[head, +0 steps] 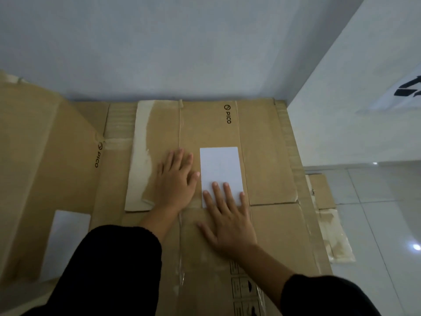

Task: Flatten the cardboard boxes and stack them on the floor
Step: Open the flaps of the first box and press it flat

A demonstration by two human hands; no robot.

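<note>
A flattened brown cardboard box (262,142) with a PICO logo and a white label (219,165) lies on the floor against the wall. My left hand (176,181) presses flat on it with fingers spread, just left of the label. Beside it, my right hand (227,217) lies flat with its fingertips on the label's lower edge. Further flattened cardboard shows under the top box, at its right edge (323,190). On the left, another PICO cardboard box (45,151) with a white label stands partly raised, leaning.
A grey wall (182,53) rises right behind the boxes. A white panel or wall (353,110) closes the right side. Glossy white floor tiles (376,201) spread to the right of the stack.
</note>
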